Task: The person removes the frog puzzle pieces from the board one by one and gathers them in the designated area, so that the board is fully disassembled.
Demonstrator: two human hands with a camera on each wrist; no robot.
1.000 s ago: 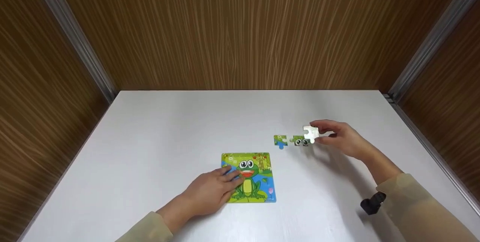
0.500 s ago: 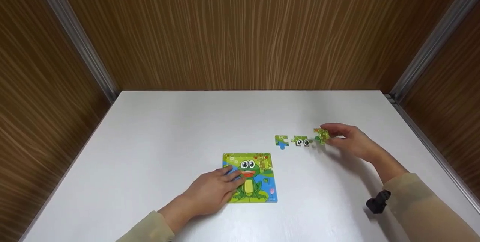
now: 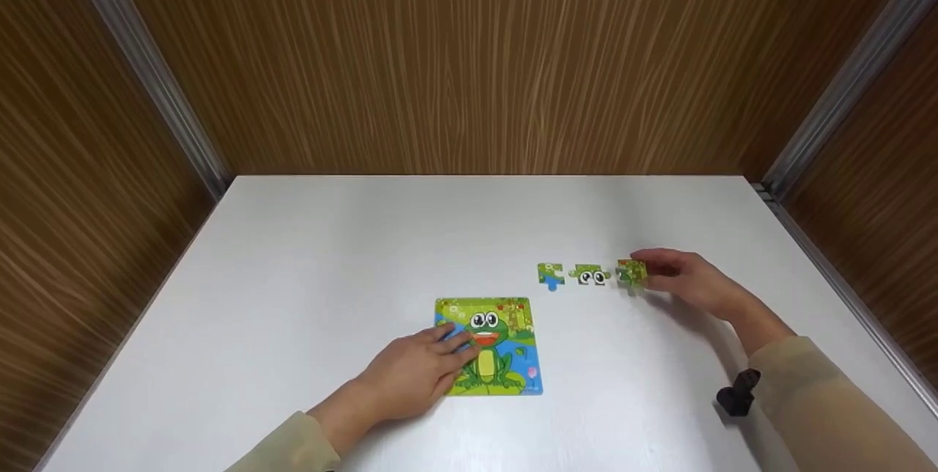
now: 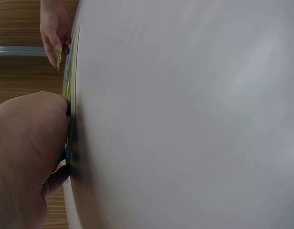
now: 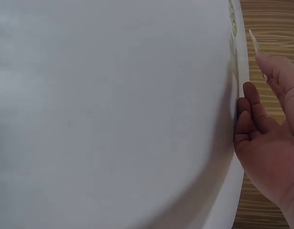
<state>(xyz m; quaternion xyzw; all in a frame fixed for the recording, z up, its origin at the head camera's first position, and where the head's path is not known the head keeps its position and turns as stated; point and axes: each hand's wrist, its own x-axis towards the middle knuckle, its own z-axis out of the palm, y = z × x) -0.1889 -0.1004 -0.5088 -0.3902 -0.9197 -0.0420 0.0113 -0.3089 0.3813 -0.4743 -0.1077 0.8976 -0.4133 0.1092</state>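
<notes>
My left hand (image 3: 419, 373) lies flat over the left side of a square frog puzzle board (image 3: 516, 355), fingers extended across the picture. To the right and farther back, my right hand (image 3: 692, 283) pinches a green puzzle piece (image 3: 632, 272) between thumb and fingertips. In the right wrist view this puzzle piece (image 5: 255, 43) shows edge-on, tilted a little above the tabletop. Left of it lie a piece with the frog's eyes (image 3: 591, 276) and a green-and-blue piece (image 3: 550, 275), spaced apart in a row, picture side up.
The white tabletop (image 3: 330, 252) is bounded by wood-grain panels (image 3: 469, 61) at the back and sides. A small black camera (image 3: 739, 393) sits at the right sleeve (image 3: 806, 384).
The right hand has turned its puzzle piece from pale back to picture side, moved it right and lowered it to the row's right end. The left hand stays put.
</notes>
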